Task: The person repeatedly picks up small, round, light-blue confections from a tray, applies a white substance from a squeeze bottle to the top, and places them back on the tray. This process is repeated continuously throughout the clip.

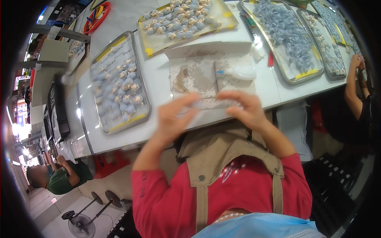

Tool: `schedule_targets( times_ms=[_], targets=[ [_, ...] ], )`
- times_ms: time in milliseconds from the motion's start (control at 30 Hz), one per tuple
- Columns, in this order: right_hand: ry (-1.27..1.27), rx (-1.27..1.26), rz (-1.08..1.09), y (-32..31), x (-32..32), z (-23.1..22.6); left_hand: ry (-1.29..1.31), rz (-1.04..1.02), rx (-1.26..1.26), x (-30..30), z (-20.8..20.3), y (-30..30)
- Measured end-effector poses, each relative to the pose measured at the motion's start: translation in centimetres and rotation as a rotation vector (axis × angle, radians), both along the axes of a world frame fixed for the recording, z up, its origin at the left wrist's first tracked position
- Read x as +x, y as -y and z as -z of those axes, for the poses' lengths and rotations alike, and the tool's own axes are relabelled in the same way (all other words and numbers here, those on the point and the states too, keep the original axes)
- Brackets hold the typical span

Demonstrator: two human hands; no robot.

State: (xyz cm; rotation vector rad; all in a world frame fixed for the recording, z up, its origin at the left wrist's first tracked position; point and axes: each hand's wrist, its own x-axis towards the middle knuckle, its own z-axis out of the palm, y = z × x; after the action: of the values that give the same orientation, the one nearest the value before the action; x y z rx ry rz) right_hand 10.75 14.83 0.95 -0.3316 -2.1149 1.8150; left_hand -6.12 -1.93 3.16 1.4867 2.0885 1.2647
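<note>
My left hand is smeared by motion at the table's near edge. A bluish-grey patch shows by its fingertips, too blurred to tell whether it is held. My right hand curves inward facing it, thumb and forefinger apart, no object visible between them. Just beyond both hands lies a flattened cardboard piece stained with brownish-grey spots. On its right part rests a translucent white squeeze bottle with a blue tip, lying on its side.
Left stands a metal tray of blue-and-cream small round pieces. A yellow-taped board behind carries similar pieces. Right, another tray holds many blue-grey cupped pieces, with a red-handled tool beside it. A co-worker's hands are at far right.
</note>
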Motion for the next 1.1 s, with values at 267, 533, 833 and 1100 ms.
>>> schedule_targets(
  times_ms=[267,533,833,1100],
  targets=[
    [-0.139,0.17,0.601,-3.3,0.9,3.4,-0.661,-0.722,-0.673,-16.0,-1.3,4.1],
    [-0.155,0.129,0.654,-3.4,0.2,3.7,-0.603,-0.48,-0.274,-20.2,1.6,-9.0],
    [-0.148,0.083,0.709,-3.4,0.7,3.6,-0.057,-0.458,-0.051,-19.2,2.4,-12.1],
    [0.035,0.589,0.653,-5.2,-0.4,3.0,1.153,-0.117,0.209,-6.1,0.0,-3.8]
  ],
)
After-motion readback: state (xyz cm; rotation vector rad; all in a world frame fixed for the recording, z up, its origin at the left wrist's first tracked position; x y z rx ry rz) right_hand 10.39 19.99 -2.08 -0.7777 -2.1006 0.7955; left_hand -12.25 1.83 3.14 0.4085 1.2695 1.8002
